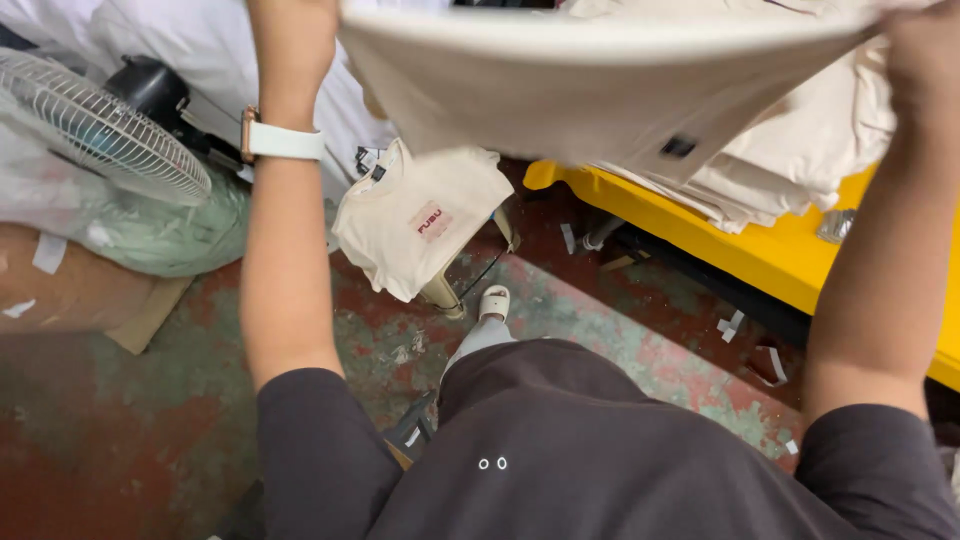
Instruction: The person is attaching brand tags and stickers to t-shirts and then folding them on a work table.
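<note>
Both my arms are raised and stretch a cream T-shirt [600, 80] out flat in front of me, high above the floor. My left hand [292, 30] grips its left edge at the top of the view; a white watch sits on that wrist. My right hand [925, 50] grips the shirt's right edge at the upper right corner. A small dark label shows on the underside of the cloth. Below it, another cream T-shirt [420, 225] with a small red mark hangs over a stool.
A yellow table [760, 250] at the right carries a stack of folded cream shirts [810, 150]. A white fan [95, 125] stands at the left by plastic bags [150, 225] and a cardboard box [60, 290]. The floor is worn red-green concrete with paper scraps.
</note>
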